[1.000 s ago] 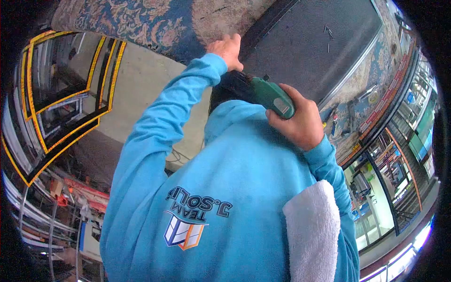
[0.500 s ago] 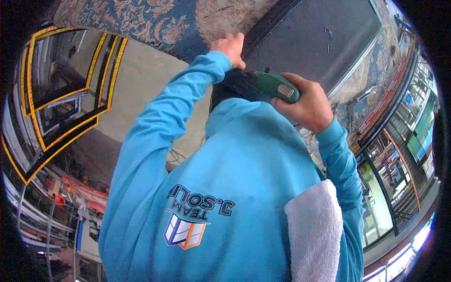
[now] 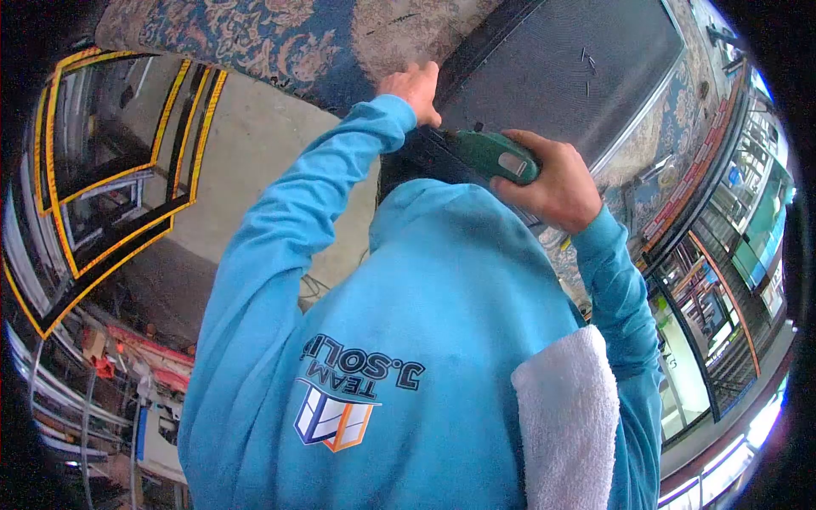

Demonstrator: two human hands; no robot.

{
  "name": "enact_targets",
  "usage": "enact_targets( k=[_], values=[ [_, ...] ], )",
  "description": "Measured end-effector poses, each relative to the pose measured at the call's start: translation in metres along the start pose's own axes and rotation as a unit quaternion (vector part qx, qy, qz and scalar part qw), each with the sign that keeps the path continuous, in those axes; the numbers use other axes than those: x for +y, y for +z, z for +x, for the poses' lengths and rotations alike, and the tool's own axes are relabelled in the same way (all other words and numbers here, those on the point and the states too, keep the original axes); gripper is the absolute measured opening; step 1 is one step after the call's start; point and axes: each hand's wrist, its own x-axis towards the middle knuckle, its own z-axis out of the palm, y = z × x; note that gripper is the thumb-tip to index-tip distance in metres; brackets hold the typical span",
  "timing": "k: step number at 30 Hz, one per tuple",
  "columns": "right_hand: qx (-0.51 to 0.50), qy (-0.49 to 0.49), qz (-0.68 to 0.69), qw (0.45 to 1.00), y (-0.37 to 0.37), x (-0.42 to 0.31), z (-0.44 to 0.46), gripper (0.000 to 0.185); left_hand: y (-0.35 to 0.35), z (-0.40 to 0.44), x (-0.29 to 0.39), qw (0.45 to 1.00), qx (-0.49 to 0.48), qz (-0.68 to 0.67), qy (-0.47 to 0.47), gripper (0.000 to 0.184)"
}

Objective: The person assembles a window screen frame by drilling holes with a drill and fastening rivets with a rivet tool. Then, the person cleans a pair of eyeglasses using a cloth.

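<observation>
A green power tool (image 3: 493, 155) with a rounded body and a pale grey patch sits in my right hand (image 3: 557, 183), fingers and thumb wrapped round it. Its working end points toward the dark frame and is hard to make out. My left hand (image 3: 412, 91) grips the near end of the dark frame (image 3: 484, 53), thumb on one side and fingers on the other. A dark mesh-like panel (image 3: 552, 89) lies beyond both hands, bordered by that frame. Several small dark pieces (image 3: 586, 61) lie on the panel.
Patterned carpet (image 3: 246, 42) covers the surface around the panel. Black frames with yellow edging (image 3: 64, 204) stand at the left, above shelves of metal lengths. Racks and glass panels (image 3: 756, 221) line the right. A white towel (image 3: 568, 416) hangs over my blue hoodie.
The view has shifted slightly, moving the panel and surrounding frames a little to the left. Both hands keep their holds, and the power tool stays almost in place beside the frame.
</observation>
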Motion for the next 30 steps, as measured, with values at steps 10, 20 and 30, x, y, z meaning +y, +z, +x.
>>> enact_targets(
  k=[10, 20, 30],
  values=[
    [0.002, -0.002, -0.038, 0.999, -0.0009, -0.0054, 0.0008, 0.057, -0.0014, 0.0002, 0.0010, 1.000, -0.010, -0.002, -0.002, 0.082],
    [-0.004, -0.015, -0.029, 0.999, -0.0052, -0.0051, 0.0024, 0.053, -0.0034, -0.0002, 0.0032, 1.000, -0.019, 0.007, -0.008, 0.081],
    [-0.012, -0.020, -0.043, 0.999, -0.0070, -0.0006, 0.0046, 0.054, 0.0002, 0.0017, 0.0007, 1.000, -0.015, 0.011, -0.003, 0.081]
  ],
)
